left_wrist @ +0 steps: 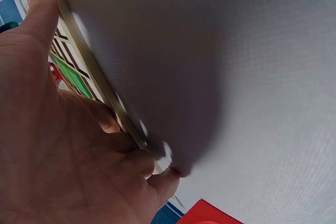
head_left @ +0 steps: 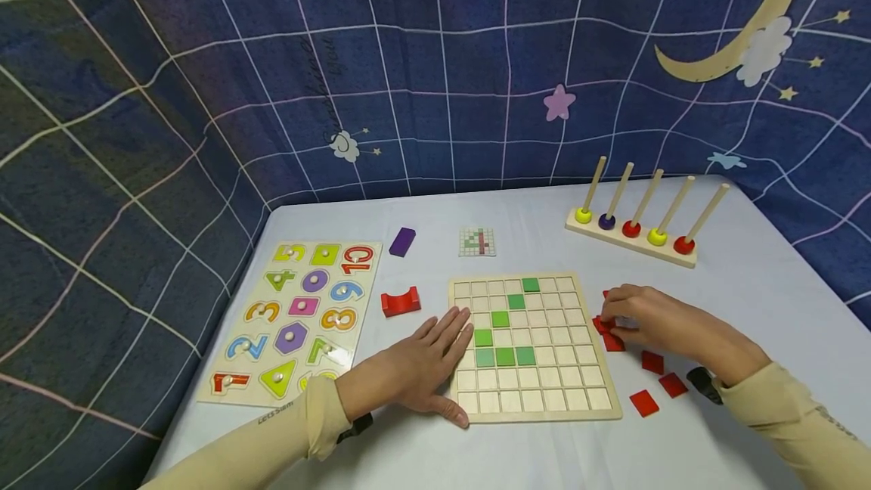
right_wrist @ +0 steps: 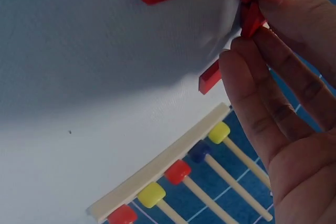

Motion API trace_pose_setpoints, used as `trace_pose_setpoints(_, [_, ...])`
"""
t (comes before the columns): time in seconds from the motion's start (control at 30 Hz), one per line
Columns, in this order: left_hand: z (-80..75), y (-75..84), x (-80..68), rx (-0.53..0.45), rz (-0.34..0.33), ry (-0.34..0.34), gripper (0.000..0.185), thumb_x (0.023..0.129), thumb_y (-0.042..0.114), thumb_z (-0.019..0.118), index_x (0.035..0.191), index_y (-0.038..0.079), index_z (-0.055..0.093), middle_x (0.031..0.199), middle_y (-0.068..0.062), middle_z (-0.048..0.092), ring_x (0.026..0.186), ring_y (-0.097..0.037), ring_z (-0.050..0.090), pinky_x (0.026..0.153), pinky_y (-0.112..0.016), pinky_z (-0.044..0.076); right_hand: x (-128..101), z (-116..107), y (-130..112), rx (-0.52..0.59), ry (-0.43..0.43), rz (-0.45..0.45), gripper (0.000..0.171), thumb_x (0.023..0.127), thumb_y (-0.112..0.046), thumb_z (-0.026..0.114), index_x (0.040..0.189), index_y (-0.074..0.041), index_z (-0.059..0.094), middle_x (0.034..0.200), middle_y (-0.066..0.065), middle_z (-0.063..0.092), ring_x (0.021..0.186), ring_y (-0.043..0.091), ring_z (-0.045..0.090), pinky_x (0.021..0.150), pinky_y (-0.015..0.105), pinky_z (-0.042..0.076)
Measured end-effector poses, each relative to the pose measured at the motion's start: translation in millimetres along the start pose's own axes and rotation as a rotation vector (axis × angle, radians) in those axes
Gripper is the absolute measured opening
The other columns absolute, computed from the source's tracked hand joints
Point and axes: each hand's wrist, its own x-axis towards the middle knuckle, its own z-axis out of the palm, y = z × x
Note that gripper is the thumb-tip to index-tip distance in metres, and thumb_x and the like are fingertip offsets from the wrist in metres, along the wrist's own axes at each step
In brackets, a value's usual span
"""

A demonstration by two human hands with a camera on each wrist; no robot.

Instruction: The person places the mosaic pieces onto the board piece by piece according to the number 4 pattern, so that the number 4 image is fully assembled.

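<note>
Flat left hand [head_left: 415, 369] steadies wooden grid board [head_left: 599, 408] — right hand [head_left: 640, 316] pinches red square tiles [head_left: 605, 326].

front edge: bare table [head_left: 531, 452] | right: red tiles [head_left: 652, 361] | rear: peg rack [head_left: 633, 237]

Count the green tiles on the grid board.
7 green tiles on the grid board: four step diagonally down from the upper right, three sit in a row below. The left hand covers the board's left edge, so more may be hidden.
</note>
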Motion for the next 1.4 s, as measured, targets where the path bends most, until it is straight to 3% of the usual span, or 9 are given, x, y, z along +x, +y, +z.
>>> trace_pose_setpoints(0.17, [-0.6,-0.5,0.3,-0.001,-0.003,-0.001,0.129,0.085,0.09,0.058,0.172,0.006,0.015,0.182,-0.016,0.008,0.17,-0.032,0.01,0.137,-0.045,0.024,0,2,2,-0.023,0.005,-0.009,0.022,0.08,-0.002,0.092,0.095,-0.012,0.08,0.097,0.0,0.074,0.094,0.024,0.07,0.08,0.037,0.066])
trace_pose_setpoints(0.37, [0.6,-0.8,0.7,-0.001,0.002,0.0,0.129,0.085,0.09,0.057,0.172,0.006,0.015,0.182,-0.016,0.008,0.171,-0.032,0.009,0.137,-0.045,0.023,6,-1,-1,-0.052,0.056,-0.074,0.022,0.08,0.001,0.09,0.094,-0.012,0.079,0.095,-0.002,0.071,0.089,0.015,0.063,0.077,0.032,0.065])
trace_pose_setpoints(0.57, [1.6,-0.8,0.6,-0.003,0.003,0.007,0.129,0.085,0.09,0.058,0.172,0.006,0.015,0.182,-0.016,0.009,0.17,-0.032,0.01,0.137,-0.046,0.024,28,-6,-7,-0.046,0.105,-0.176,0.02,0.082,0.0,0.089,0.095,-0.01,0.079,0.095,-0.002,0.072,0.087,0.012,0.061,0.075,0.027,0.063])
trace_pose_setpoints(0.93, [0.1,-0.1,0.5,-0.013,-0.011,-0.011,0.129,0.084,0.09,0.058,0.173,0.008,0.014,0.183,-0.014,0.006,0.171,-0.03,0.008,0.137,-0.045,0.023,79,1,-22,-0.012,0.077,-0.28,0.014,0.087,0.002,0.084,0.092,-0.009,0.078,0.093,0.002,0.071,0.086,0.011,0.06,0.073,0.026,0.058])
trace_pose_setpoints(1.13, [1.1,0.0,1.5,-0.002,-0.004,-0.006,0.129,0.084,0.091,0.057,0.173,0.007,0.014,0.183,-0.015,0.006,0.171,-0.031,0.008,0.137,-0.045,0.023,92,12,-25,-0.041,0.064,-0.283,0.014,0.087,0.006,0.081,0.091,-0.007,0.078,0.088,0.003,0.067,0.081,0.012,0.056,0.07,0.026,0.054])
trace_pose_setpoints(1.4, [-0.2,-0.2,0.7,-0.001,-0.01,-0.009,0.129,0.084,0.091,0.057,0.172,0.006,0.015,0.182,-0.016,0.007,0.171,-0.031,0.008,0.137,-0.045,0.023,91,19,-28,-0.073,0.063,-0.218,0.015,0.09,0.006,0.079,0.096,-0.008,0.08,0.087,0.002,0.066,0.08,0.013,0.056,0.07,0.026,0.055])
